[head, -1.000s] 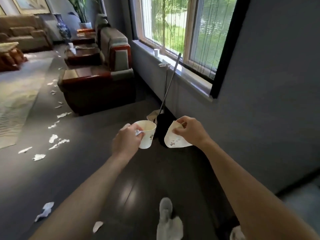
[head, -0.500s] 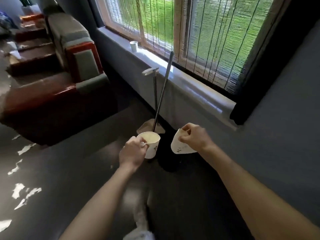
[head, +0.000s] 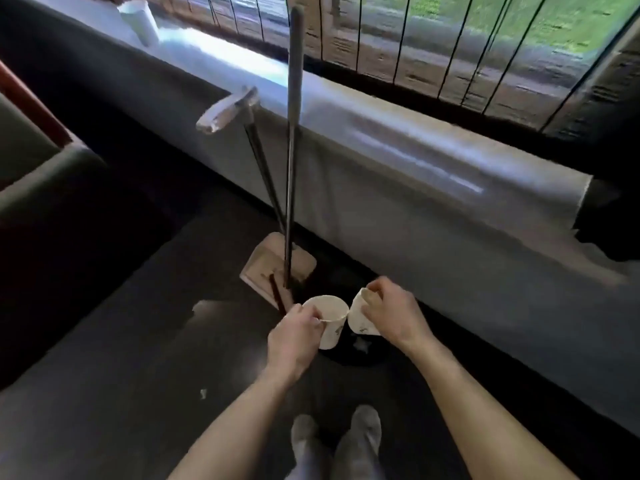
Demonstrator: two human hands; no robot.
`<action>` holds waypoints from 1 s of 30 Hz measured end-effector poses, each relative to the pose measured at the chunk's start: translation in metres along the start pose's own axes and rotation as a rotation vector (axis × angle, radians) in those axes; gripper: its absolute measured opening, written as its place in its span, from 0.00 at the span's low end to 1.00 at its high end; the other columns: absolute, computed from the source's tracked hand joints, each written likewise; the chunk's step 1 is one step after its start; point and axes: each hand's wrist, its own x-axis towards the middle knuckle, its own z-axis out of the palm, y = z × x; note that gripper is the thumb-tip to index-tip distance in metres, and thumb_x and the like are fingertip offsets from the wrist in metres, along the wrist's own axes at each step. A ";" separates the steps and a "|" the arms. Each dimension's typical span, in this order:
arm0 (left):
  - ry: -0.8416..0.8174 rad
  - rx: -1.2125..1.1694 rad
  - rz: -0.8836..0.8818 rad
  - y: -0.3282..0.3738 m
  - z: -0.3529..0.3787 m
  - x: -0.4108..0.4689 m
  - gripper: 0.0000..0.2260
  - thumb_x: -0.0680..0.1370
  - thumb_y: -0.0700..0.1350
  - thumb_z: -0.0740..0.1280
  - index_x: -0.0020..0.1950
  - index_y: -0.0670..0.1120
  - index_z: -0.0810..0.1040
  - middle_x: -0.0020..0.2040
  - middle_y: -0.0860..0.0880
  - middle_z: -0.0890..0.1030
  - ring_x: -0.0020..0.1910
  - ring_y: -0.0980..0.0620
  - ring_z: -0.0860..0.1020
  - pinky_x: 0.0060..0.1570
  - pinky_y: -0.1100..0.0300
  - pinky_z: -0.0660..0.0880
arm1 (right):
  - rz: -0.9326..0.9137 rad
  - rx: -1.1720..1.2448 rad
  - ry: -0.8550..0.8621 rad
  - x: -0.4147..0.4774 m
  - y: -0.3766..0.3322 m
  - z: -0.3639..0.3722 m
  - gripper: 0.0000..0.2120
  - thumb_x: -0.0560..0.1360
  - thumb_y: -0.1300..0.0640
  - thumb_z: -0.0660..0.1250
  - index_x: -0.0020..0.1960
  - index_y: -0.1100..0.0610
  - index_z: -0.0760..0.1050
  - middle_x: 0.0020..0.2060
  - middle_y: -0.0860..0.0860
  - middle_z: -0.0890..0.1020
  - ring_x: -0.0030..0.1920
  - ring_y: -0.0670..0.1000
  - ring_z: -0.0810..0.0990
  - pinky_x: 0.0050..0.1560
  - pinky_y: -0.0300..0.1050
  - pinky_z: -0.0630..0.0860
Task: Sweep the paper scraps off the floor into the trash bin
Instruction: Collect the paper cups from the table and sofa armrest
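- Both hands were busy. The left hand [head: 294, 337] had its fingers curled round the side of an open white paper cup [head: 329, 323], and the right hand [head: 391, 315] pinched the rim of a squashed white paper cup [head: 360, 325]. The two cups were close together, directly above the bin.
- Biggest before the person was the long pale window ledge [head: 398, 150] running along the wall, with the dark glossy floor [head: 121, 358] below it and a grey upholstered armchair [head: 31, 174] off to the left.
- Against that ledge leaned a long broom with a dark metal shaft [head: 293, 133], and with it a tan upright dustpan [head: 277, 268] on its own tall handle. Nobody was touching either.
- Beside the wall on the floor sat the round black trash bin [head: 377, 353], with what looked like a bit of paper already inside.
- One small white paper scrap [head: 203, 393] lay on the floor left of the left forearm, well apart from the bin.
- To my eye that scrap was light and limp and would skitter or lift ahead of the bristles, so short, soft strokes would suit it. The broom looked stiff and light, best taken high on the shaft with the other hand lower down. The thin, crushable cups needed only letting go.
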 end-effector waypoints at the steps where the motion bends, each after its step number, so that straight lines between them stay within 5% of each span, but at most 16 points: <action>1: -0.016 -0.003 0.005 -0.007 0.016 0.014 0.09 0.80 0.51 0.59 0.55 0.50 0.75 0.50 0.52 0.74 0.51 0.49 0.76 0.44 0.55 0.71 | 0.010 -0.014 -0.015 0.014 0.013 0.013 0.05 0.77 0.55 0.62 0.52 0.52 0.73 0.47 0.47 0.77 0.48 0.48 0.77 0.48 0.46 0.76; 6: -0.137 0.021 0.032 -0.040 0.110 0.077 0.14 0.79 0.52 0.62 0.62 0.48 0.74 0.56 0.50 0.74 0.54 0.47 0.76 0.45 0.55 0.71 | 0.078 -0.045 -0.055 0.075 0.092 0.076 0.09 0.76 0.59 0.65 0.56 0.54 0.74 0.48 0.46 0.76 0.49 0.48 0.76 0.44 0.40 0.70; 9: -0.244 0.016 0.090 -0.053 0.161 0.109 0.19 0.78 0.55 0.63 0.65 0.48 0.73 0.62 0.48 0.73 0.60 0.47 0.74 0.54 0.56 0.72 | 0.122 -0.019 -0.049 0.100 0.133 0.107 0.10 0.76 0.56 0.66 0.57 0.54 0.75 0.50 0.49 0.79 0.53 0.51 0.79 0.41 0.40 0.70; 12: -0.333 0.064 0.103 -0.062 0.198 0.129 0.23 0.80 0.58 0.58 0.71 0.47 0.67 0.66 0.45 0.72 0.64 0.44 0.71 0.63 0.51 0.69 | 0.144 -0.049 -0.091 0.115 0.161 0.129 0.18 0.77 0.51 0.66 0.65 0.56 0.72 0.58 0.52 0.80 0.58 0.53 0.78 0.48 0.41 0.72; 15: -0.395 0.097 0.097 -0.068 0.218 0.136 0.26 0.81 0.60 0.47 0.78 0.52 0.53 0.76 0.49 0.60 0.75 0.47 0.55 0.72 0.45 0.46 | 0.179 -0.009 -0.109 0.123 0.176 0.141 0.22 0.76 0.52 0.68 0.67 0.56 0.70 0.62 0.53 0.78 0.62 0.53 0.76 0.56 0.43 0.72; 18: -0.402 0.069 0.106 -0.071 0.224 0.140 0.25 0.82 0.58 0.44 0.78 0.56 0.42 0.79 0.54 0.47 0.76 0.54 0.40 0.69 0.47 0.31 | 0.197 -0.022 -0.104 0.127 0.181 0.144 0.18 0.77 0.56 0.67 0.66 0.55 0.71 0.62 0.54 0.77 0.62 0.53 0.76 0.58 0.43 0.72; 23: -0.342 0.110 0.232 -0.065 0.204 0.144 0.26 0.83 0.48 0.53 0.79 0.49 0.47 0.79 0.49 0.50 0.77 0.51 0.45 0.73 0.54 0.42 | 0.188 -0.028 -0.099 0.128 0.173 0.135 0.17 0.78 0.55 0.66 0.65 0.56 0.71 0.61 0.53 0.78 0.60 0.53 0.77 0.56 0.43 0.73; 30: -0.361 0.214 0.270 -0.014 0.096 0.101 0.31 0.81 0.54 0.57 0.79 0.48 0.45 0.79 0.48 0.46 0.77 0.50 0.44 0.73 0.54 0.41 | 0.189 0.005 -0.133 0.068 0.102 0.065 0.21 0.78 0.53 0.64 0.70 0.53 0.67 0.63 0.53 0.76 0.59 0.49 0.76 0.50 0.37 0.71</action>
